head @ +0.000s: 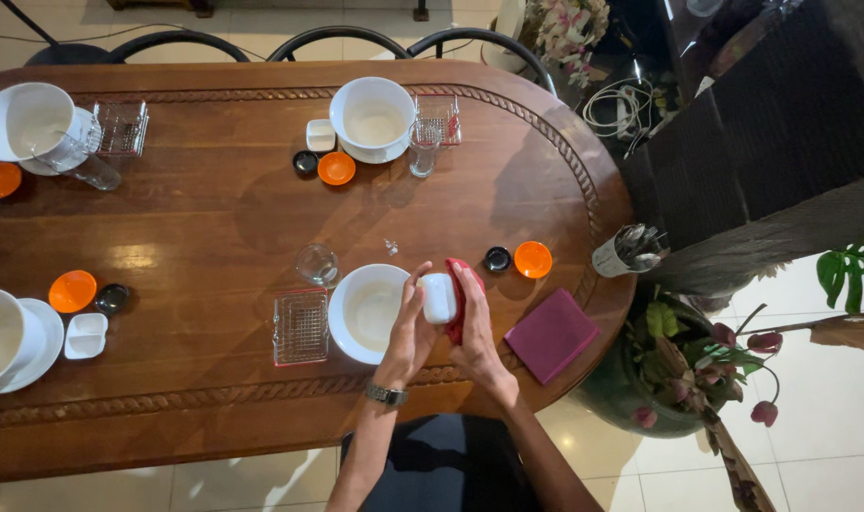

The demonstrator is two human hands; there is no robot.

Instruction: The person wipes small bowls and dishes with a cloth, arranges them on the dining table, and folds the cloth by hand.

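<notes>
Near table's (214, 237) front edge, L to R: wire basket (301, 328) and white bowl (366, 313) are sitting side by side. L hand (409, 332) is gripping a small white dish (439, 297), fingers curled around it. R hand (472, 327), fingers together, is pressing a red cloth (459, 296) against dish. Maroon napkin (551, 334) is lying twd front-right edge.

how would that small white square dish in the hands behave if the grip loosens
The small white dish looks glazed and glossy, so probably slippery. It seems ceramic, likely stiff and breakable if dropped on the wooden table. The red cloth in the right hand may add grip.
</notes>
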